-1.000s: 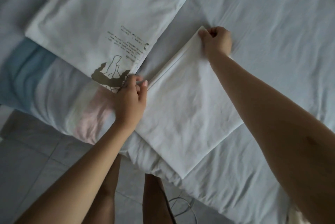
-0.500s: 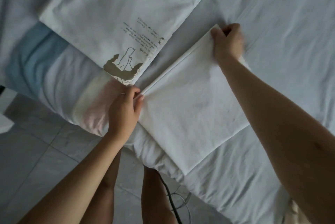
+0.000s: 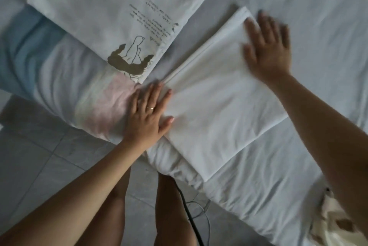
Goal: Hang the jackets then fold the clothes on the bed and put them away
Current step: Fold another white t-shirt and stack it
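Observation:
A plain white folded garment [image 3: 215, 106] lies on the bed near its corner. My left hand [image 3: 149, 114] presses flat on its near left edge, fingers straight, a ring on one finger. My right hand [image 3: 266, 46] lies flat on its far corner, fingers spread and blurred by motion. Beside it, to the far left, lies a second folded white shirt [image 3: 111, 6] with a brown printed figure and lines of text.
The bed [image 3: 310, 16] has a pale wrinkled sheet. A pastel blue, white and pink cloth [image 3: 59, 70] lies under the printed shirt at the bed's edge. Grey floor tiles [image 3: 35, 166] and a dark cable [image 3: 191, 216] lie below. A patterned cream cloth [image 3: 334, 223] shows bottom right.
Both hands let go of the white garment's corners, which they were pinching, and now lie flat on it. The right hand is sweeping across the cloth.

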`<move>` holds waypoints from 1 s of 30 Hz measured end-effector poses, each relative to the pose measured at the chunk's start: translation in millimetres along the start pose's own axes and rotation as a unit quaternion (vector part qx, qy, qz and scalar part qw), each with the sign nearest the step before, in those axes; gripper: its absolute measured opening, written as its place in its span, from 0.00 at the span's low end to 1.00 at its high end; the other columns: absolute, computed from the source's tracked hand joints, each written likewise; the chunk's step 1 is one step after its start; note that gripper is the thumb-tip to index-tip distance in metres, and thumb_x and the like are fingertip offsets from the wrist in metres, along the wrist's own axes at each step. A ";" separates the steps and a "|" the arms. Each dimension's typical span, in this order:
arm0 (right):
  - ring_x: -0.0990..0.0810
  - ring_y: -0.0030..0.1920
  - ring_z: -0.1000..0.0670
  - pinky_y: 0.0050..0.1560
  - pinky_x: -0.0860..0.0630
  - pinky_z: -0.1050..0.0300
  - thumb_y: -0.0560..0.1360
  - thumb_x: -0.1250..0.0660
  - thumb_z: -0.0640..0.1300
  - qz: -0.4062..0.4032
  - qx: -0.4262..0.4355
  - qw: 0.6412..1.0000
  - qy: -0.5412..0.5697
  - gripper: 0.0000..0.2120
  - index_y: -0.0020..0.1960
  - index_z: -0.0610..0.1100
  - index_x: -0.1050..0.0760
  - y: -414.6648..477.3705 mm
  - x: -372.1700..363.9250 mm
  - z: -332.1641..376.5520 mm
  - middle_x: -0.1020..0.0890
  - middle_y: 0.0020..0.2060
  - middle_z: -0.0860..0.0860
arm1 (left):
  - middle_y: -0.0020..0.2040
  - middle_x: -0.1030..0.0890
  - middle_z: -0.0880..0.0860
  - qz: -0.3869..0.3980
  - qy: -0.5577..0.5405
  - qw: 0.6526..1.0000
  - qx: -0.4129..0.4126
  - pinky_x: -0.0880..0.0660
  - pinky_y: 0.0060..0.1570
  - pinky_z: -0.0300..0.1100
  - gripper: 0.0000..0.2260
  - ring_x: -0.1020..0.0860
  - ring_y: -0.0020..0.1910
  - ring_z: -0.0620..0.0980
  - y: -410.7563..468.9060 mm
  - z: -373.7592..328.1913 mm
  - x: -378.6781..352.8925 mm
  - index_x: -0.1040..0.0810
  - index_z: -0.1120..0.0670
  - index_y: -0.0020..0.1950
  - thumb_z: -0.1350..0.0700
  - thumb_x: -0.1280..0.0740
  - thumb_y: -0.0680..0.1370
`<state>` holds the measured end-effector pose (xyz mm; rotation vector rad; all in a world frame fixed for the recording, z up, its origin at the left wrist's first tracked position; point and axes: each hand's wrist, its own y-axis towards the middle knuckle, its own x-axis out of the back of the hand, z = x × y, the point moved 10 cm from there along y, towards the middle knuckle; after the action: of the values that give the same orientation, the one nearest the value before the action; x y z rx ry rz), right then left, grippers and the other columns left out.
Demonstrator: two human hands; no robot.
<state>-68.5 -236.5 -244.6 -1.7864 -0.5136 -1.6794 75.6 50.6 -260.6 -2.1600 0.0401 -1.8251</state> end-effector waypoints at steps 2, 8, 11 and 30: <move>0.48 0.77 0.47 0.76 0.56 0.44 0.81 0.55 0.53 -0.012 -0.131 0.991 0.029 0.27 0.78 0.46 0.48 -1.4 11.3 -35.7 0.46 0.77 0.48 | 0.78 0.46 0.57 0.003 -0.003 1.000 0.008 0.50 0.73 0.58 0.30 0.47 0.77 0.55 -0.4 -2.4 2.3 0.44 0.51 0.78 0.40 0.48 0.79; 0.45 0.76 0.48 0.76 0.53 0.50 0.81 0.53 0.53 -0.045 0.130 0.990 0.022 0.27 0.77 0.44 0.47 -118.3 13.1 94.5 0.42 0.76 0.47 | 0.78 0.50 0.57 0.004 -0.014 0.998 -0.060 0.58 0.71 0.61 0.35 0.51 0.77 0.58 5.0 -42.9 23.2 0.47 0.53 0.78 0.43 0.44 0.74; 0.40 0.75 0.47 0.74 0.47 0.47 0.82 0.53 0.57 0.009 0.147 0.989 -0.029 0.26 0.78 0.52 0.48 -167.8 -21.4 59.1 0.41 0.75 0.49 | 0.79 0.51 0.56 0.031 0.023 0.990 -0.139 0.55 0.71 0.65 0.36 0.52 0.77 0.61 -1.7 -69.2 5.2 0.51 0.49 0.78 0.37 0.46 0.74; 0.38 0.74 0.48 0.73 0.48 0.46 0.79 0.51 0.61 -0.031 -0.066 0.996 0.042 0.29 0.77 0.51 0.43 -115.2 -24.2 -22.9 0.39 0.75 0.51 | 0.79 0.54 0.47 0.024 0.122 0.957 -0.261 0.55 0.68 0.70 0.34 0.55 0.77 0.59 218.6 -142.1 39.9 0.54 0.41 0.77 0.33 0.57 0.72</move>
<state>-164.5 -164.7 -248.3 -1.7992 -0.4335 -1.8602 -15.3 -197.0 -258.1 -2.1992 0.6957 -2.2312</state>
